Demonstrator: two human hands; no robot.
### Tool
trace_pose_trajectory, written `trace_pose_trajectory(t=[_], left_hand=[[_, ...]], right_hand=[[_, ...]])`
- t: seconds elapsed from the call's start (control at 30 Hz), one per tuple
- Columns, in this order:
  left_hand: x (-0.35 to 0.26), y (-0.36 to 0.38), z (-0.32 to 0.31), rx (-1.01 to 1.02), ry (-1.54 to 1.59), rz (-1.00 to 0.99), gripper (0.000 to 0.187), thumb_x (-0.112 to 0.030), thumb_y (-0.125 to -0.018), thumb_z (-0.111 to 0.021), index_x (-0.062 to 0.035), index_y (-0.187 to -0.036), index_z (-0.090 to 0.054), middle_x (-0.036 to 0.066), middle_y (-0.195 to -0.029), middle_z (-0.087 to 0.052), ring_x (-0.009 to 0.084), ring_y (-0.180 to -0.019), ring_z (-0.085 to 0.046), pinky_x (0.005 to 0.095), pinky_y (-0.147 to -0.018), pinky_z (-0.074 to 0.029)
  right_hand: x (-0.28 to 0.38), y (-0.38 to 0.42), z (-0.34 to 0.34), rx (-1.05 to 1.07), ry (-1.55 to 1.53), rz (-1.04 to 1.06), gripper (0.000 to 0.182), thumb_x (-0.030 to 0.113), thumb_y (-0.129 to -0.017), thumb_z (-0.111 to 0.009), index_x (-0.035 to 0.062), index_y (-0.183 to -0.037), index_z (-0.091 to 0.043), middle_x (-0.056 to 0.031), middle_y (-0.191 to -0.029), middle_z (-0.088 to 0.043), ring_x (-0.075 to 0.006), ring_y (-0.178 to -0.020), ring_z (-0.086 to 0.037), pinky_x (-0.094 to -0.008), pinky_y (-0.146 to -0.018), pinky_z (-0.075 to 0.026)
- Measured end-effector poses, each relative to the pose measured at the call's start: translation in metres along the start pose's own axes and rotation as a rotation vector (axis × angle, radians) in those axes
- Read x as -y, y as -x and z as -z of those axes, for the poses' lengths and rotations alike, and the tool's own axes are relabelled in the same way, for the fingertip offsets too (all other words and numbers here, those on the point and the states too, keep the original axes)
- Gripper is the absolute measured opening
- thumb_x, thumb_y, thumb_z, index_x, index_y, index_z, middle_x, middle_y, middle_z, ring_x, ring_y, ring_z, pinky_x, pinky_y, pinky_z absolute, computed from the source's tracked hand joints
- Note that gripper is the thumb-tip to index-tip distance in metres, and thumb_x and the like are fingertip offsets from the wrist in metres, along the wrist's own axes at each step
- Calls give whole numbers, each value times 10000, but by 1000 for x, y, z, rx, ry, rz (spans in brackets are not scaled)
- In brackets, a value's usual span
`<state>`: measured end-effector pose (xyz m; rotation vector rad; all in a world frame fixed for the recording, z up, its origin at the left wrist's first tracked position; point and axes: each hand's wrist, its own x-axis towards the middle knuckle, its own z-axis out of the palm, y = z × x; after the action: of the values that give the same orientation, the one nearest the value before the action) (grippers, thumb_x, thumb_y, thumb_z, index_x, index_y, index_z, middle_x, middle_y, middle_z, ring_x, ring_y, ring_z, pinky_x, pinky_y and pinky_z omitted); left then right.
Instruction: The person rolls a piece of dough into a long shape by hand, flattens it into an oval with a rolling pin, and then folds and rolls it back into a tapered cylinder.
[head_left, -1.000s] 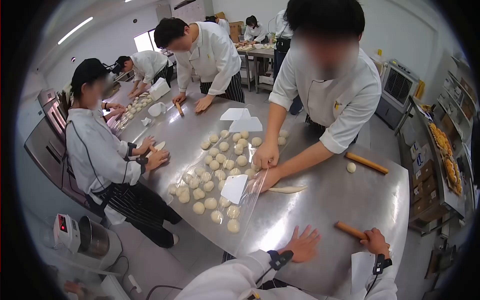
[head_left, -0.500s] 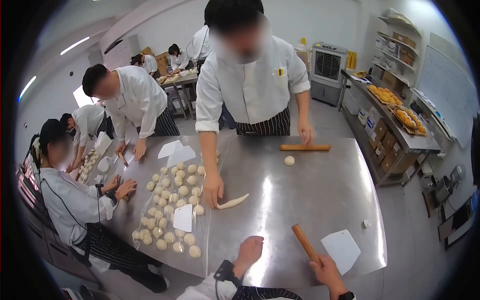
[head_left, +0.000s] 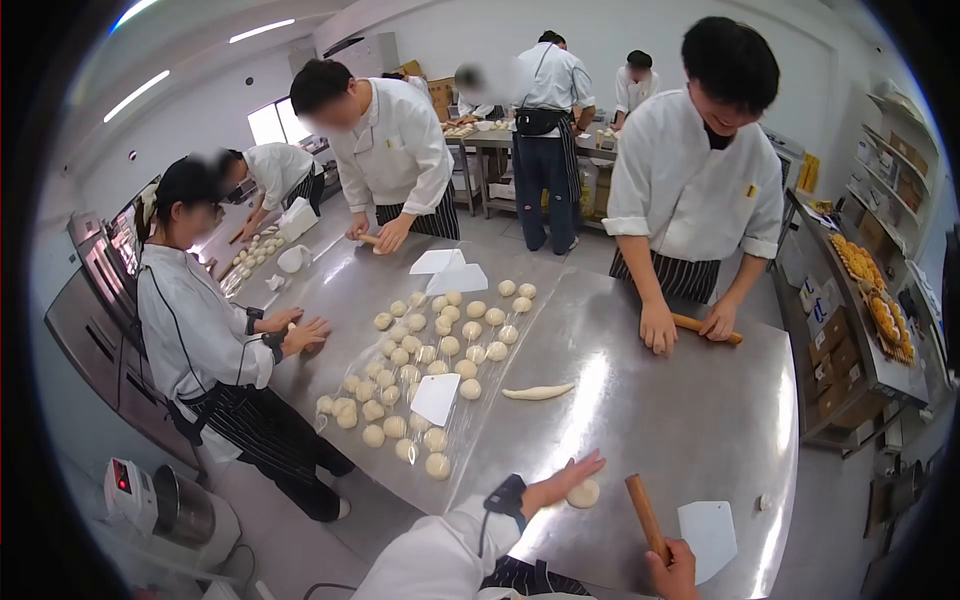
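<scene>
My left hand (head_left: 562, 484) reaches over the steel table with its fingers stretched out flat. Right under and beside its fingers lies a round, flattened piece of dough (head_left: 585, 495). My right hand (head_left: 673, 570) is wrapped round the lower end of a wooden rolling pin (head_left: 647, 514), which tilts up and away from me. A white dough scraper (head_left: 709, 530) lies beside it. Further up the table rests a long tapered strip of dough (head_left: 538, 392), apart from both my hands.
Many dough balls (head_left: 449, 346) sit under clear plastic film at the left, with a white scraper (head_left: 435, 399) on top. Across the table a co-worker (head_left: 697, 190) has both hands at another rolling pin (head_left: 708, 328). More people work along the left side.
My left hand has opened from a curled shape, and the flattened dough now shows beside it. The co-worker opposite has let go of the dough strip. My view has turned left.
</scene>
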<state>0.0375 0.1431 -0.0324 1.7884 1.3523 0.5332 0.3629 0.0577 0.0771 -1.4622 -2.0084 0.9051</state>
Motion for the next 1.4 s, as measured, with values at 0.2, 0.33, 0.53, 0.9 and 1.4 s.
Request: trace_pose_trajectory(t=[0.2,0.33,0.53,0.9,1.4], left_hand=[[-57,53,-12,-207,-713,-161,675,-446,-933,-532,-7,-1426,-392,198,-1494,-356,353,-1432,-259,530,-1158,-212],[-73,56,-21,-218,-662,-122,737,-527,-917,-518,5,-1416,-412,226,-1494,-342,406,-1448,-201,571,-1157,-178],[-64,83,-21,-169,-664,-71,824,-542,-825,-625,-55,-1448,-391,245,-1545,-240,424,-1458,-153,651,-1134,-99],[-82,101,24,-388,-790,85,647,-394,-887,-569,28,-1368,-471,216,-1455,-410,433,-1369,-325,571,-1152,-126],[-47,2,56,-403,-694,190,631,-450,-934,-461,-52,-1423,-456,250,-1503,-341,488,-1411,-219,631,-1132,-108]], right_hand=[[8,-22,-18,32,-161,-225,380,237,-752,-798,-11,-992,-639,-155,-888,-659,-283,-788,-641,-356,-716,-522],[10,-48,-15,73,13,-73,398,277,-761,-791,3,-1010,-643,-165,-911,-656,-310,-824,-644,-387,-740,-525],[18,-73,-21,99,92,65,344,274,-806,-745,53,-1050,-645,-162,-966,-642,-353,-903,-618,-411,-779,-506],[38,-109,-84,148,496,441,375,386,-782,-716,179,-1092,-671,-43,-1013,-611,-253,-1024,-589,-508,-942,-406],[23,-200,-92,1,667,213,663,556,-925,-471,89,-1396,-492,-208,-1490,-369,-395,-1429,-243,-658,-1114,-130]])
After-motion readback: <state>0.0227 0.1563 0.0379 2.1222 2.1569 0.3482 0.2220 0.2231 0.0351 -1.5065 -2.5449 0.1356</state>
